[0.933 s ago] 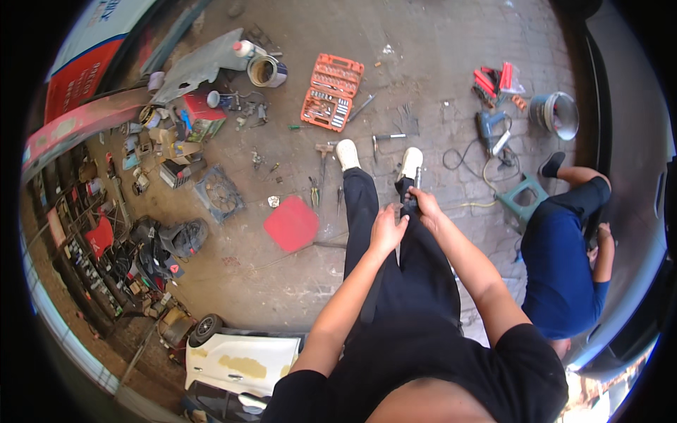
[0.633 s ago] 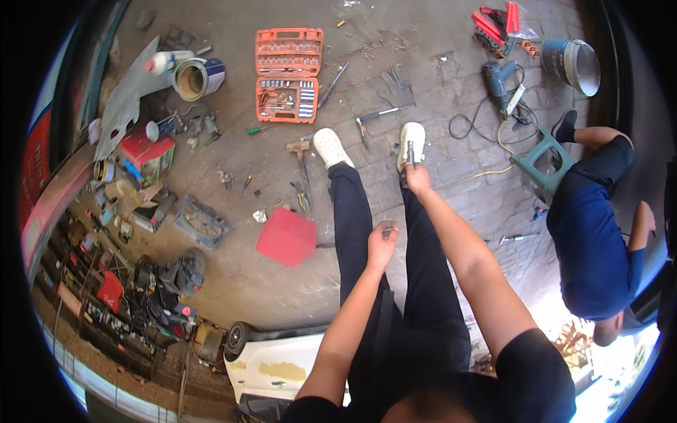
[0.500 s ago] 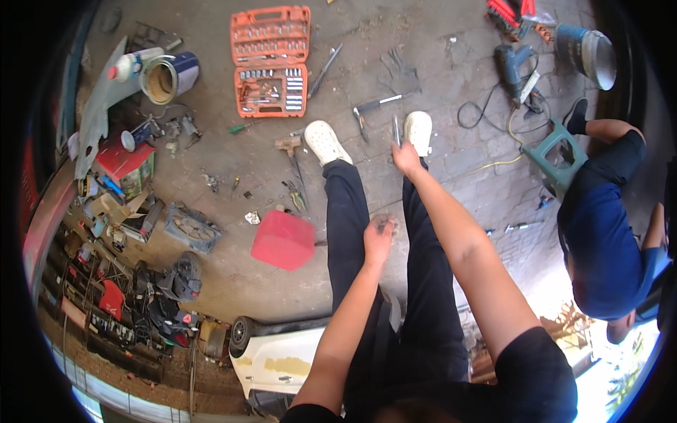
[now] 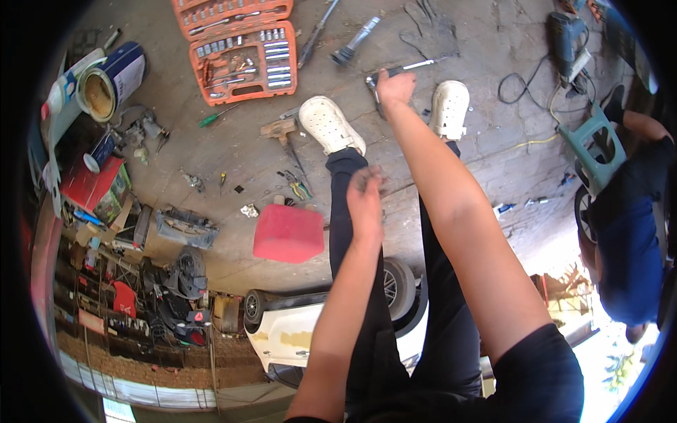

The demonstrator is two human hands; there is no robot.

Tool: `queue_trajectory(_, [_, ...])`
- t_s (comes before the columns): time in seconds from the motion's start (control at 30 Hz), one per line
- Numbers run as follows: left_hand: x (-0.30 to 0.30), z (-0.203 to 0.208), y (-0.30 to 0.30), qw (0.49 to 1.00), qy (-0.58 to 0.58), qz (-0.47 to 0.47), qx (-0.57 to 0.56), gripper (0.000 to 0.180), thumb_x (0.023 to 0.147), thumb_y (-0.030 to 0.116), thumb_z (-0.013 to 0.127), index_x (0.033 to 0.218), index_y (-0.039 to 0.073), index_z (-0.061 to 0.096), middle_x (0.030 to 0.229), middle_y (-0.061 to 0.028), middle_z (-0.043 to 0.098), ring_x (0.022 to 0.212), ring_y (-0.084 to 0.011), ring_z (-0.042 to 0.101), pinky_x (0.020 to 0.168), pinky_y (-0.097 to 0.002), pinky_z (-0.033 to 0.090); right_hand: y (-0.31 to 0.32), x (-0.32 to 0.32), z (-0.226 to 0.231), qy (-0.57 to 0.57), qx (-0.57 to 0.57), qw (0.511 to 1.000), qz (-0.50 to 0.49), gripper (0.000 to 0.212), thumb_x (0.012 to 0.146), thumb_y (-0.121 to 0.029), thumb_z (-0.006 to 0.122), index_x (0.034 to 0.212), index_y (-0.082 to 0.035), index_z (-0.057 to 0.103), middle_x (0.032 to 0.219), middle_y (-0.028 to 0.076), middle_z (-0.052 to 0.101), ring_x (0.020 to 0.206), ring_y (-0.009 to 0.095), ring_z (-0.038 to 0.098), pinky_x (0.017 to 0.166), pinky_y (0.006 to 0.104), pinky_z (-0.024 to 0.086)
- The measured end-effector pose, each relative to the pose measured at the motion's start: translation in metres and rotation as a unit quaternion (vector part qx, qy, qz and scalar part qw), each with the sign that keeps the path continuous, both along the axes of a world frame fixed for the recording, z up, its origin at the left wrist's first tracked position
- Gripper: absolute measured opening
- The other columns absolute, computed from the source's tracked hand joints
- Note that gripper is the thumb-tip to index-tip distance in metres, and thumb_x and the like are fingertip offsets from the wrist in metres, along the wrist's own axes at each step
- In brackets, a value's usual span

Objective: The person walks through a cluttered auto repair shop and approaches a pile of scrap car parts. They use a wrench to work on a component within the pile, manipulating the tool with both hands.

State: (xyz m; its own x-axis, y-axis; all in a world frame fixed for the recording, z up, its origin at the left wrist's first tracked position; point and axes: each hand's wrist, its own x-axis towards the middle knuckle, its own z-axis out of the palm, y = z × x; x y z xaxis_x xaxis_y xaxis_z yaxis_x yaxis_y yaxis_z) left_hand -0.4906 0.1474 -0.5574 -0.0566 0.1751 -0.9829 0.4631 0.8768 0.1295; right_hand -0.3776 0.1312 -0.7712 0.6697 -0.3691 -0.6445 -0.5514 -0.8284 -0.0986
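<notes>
My right hand point(image 4: 397, 87) is down at the floor between my shoes, its fingers curled over a short metal hand tool with a dark handle point(image 4: 380, 107). Part of that tool is hidden. Beside the fingers lies a long tool with a dark grip and a chrome shaft point(image 4: 416, 65). My left hand point(image 4: 365, 201) hovers over my left leg, holding nothing; its fingers are apart and slightly blurred. Beyond the right hand, a silver metal cylinder with a dark end point(image 4: 356, 42) lies on the floor, near a dark glove point(image 4: 431, 34).
An open orange socket set point(image 4: 243, 92) lies ahead left. A hammer point(image 4: 281, 129), pliers point(image 4: 297, 185) and a red block-like container point(image 4: 288, 234) are left of my legs. At right, a corded drill point(image 4: 566, 44) and green stool point(image 4: 599, 144) are near another person point(image 4: 627, 247).
My right hand has let go of the silver cylinder, now on the floor farther ahead, and moved left to the hand tool. My left hand has lifted and opened. The view has shifted.
</notes>
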Motion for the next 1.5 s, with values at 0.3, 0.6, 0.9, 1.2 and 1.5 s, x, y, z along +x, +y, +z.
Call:
queue_trajectory(0.3, [0.099, -0.191, 0.140, 0.694, 0.021, -0.534, 0.482, 0.034, 0.077, 0.016, 0.059, 0.104, -0.003, 0.049, 0.096, -0.0265, 0.052, 0.089, -0.0404, 0.053, 0.077, -0.0455, 0.044, -0.026, -0.018, -0.057, 0.104, 0.086, 0.984, -0.114, 0.056, 0.081, -0.042, 0.054, 0.095, 0.012, 0.055, 0.098, 0.028, 0.059, 0.099, 0.037, 0.056, 0.082, 0.0395, 0.043])
queue_trajectory(0.6, [0.121, -0.242, 0.165, 0.487, 0.008, -0.792, 0.368, 0.028, 0.078, 0.027, 0.062, 0.091, 0.003, 0.053, 0.087, -0.0180, 0.060, 0.085, -0.0355, 0.058, 0.074, -0.0442, 0.047, -0.043, -0.023, 0.028, 0.054, 0.112, 0.992, 0.010, 0.045, 0.079, -0.034, 0.049, 0.090, 0.009, 0.052, 0.088, 0.030, 0.058, 0.089, 0.044, 0.055, 0.081, 0.0463, 0.041])
queue_trajectory(0.9, [0.086, -0.179, 0.121, 0.607, 0.085, -0.712, 0.344, 0.040, 0.073, 0.016, 0.066, 0.103, 0.001, 0.044, 0.103, -0.0215, 0.050, 0.093, -0.0362, 0.054, 0.078, -0.0430, 0.046, -0.093, -0.058, 0.181, 0.154, 0.328, 0.860, -0.360, 0.024, 0.088, -0.024, 0.040, 0.082, -0.002, 0.046, 0.065, 0.008, 0.054, 0.064, 0.018, 0.058, 0.065, 0.0302, 0.043])
queue_trajectory(1.2, [-0.077, -0.061, 0.082, 0.734, -0.009, -0.587, 0.343, 0.036, 0.067, 0.020, 0.062, 0.088, -0.007, 0.053, 0.082, -0.0262, 0.059, 0.079, -0.0385, 0.059, 0.071, -0.0420, 0.047, -0.104, -0.014, 0.347, 0.198, 0.317, 0.899, -0.230, 0.032, 0.080, -0.027, 0.063, 0.083, 0.003, 0.051, 0.064, 0.009, 0.054, 0.059, 0.015, 0.057, 0.059, 0.0276, 0.049])
queue_trajectory(1.5, [-0.006, 0.181, 0.056, 0.822, -0.023, -0.554, 0.134, 0.020, 0.068, 0.010, 0.064, 0.085, -0.001, 0.058, 0.068, -0.0085, 0.059, 0.061, -0.0154, 0.054, 0.060, -0.0309, 0.046, -0.188, 0.077, 0.518, -0.039, 0.267, 0.956, 0.118, 0.032, 0.069, -0.024, 0.064, 0.088, 0.000, 0.056, 0.074, 0.021, 0.059, 0.074, 0.038, 0.058, 0.065, 0.0415, 0.047])
